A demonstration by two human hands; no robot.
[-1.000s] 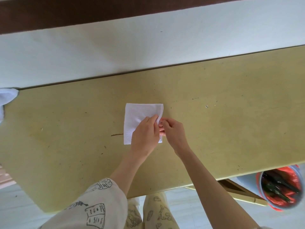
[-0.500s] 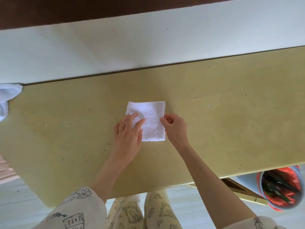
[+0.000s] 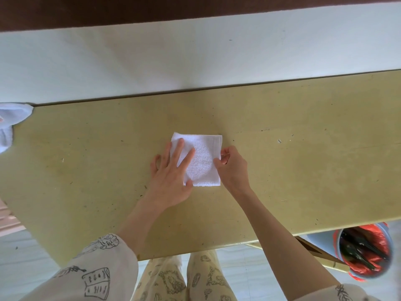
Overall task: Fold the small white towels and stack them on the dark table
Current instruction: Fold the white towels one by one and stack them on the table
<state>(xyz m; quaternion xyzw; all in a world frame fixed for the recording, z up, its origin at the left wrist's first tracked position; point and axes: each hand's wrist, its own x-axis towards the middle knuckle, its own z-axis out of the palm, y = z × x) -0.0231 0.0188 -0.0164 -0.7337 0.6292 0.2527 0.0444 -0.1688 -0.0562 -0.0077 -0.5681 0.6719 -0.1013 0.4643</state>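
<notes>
A small white towel (image 3: 204,159), folded into a square, lies flat in the middle of the yellowish table (image 3: 303,170). My left hand (image 3: 171,177) presses flat on its left half with the fingers spread and straight. My right hand (image 3: 233,168) sits at the towel's right edge and pinches that edge between thumb and curled fingers. More white towels (image 3: 10,124) lie bunched at the far left edge of the view.
A white wall (image 3: 195,57) runs along the table's far edge, with a dark strip above it. Below the table's near right corner stands a bin lined with a red bag (image 3: 366,253). My patterned trousers (image 3: 184,279) show under the near edge.
The towel has been folded over into a smaller square. My left hand slid left and now lies flat on it with the fingers spread; my right hand stays at the right edge.
</notes>
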